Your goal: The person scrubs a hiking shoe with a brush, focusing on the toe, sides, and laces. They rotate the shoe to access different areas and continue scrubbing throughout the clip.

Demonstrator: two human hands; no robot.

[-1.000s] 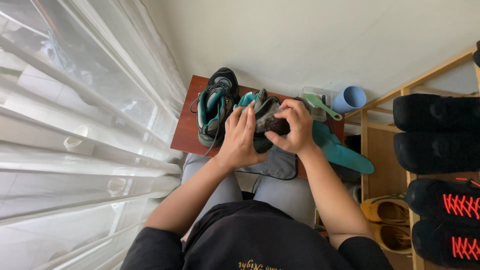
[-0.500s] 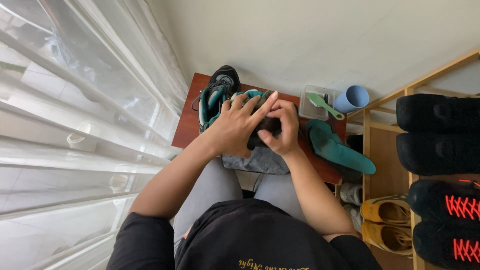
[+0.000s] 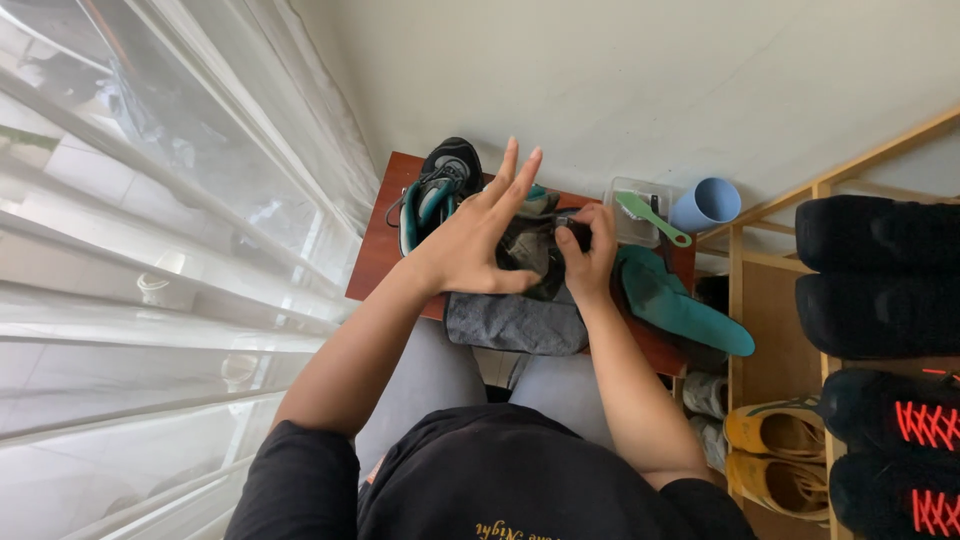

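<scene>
While you sit at the small reddish-brown wooden table [image 3: 372, 262], the biggest things around you are the sheer white curtain [image 3: 150, 250] on your left and the light wooden shoe rack [image 3: 770, 300] on your right, its shelves holding black shoes with red laces [image 3: 900, 440] and yellow slip-ons [image 3: 775, 430]. On the table, the grey and teal sneaker [image 3: 535, 250] you are working on sits in the middle, resting on a folded grey cloth [image 3: 515, 322] that hangs over the near edge. Its black and teal mate [image 3: 440, 190] stands upright just beyond your left wrist, and a teal insole [image 3: 680, 300] lies just to the right of your right hand.

Your left hand [image 3: 470, 245] is spread wide, fingers fanned and lifted, with only the heel of the palm and thumb pressing on the shoe; it grips nothing. Your right hand [image 3: 590, 255] is curled tight, pinching something small and dark at the top of the shoe; what exactly, I cannot tell.

By my reading, you are at the stage of working on the shoe's upper near the tongue or laces. The next move calls for steadying the shoe firmly with your left hand.

Behind sit a clear plastic container [image 3: 640, 205], a green-handled brush [image 3: 650, 217] and a pale blue cup [image 3: 706, 203].
</scene>
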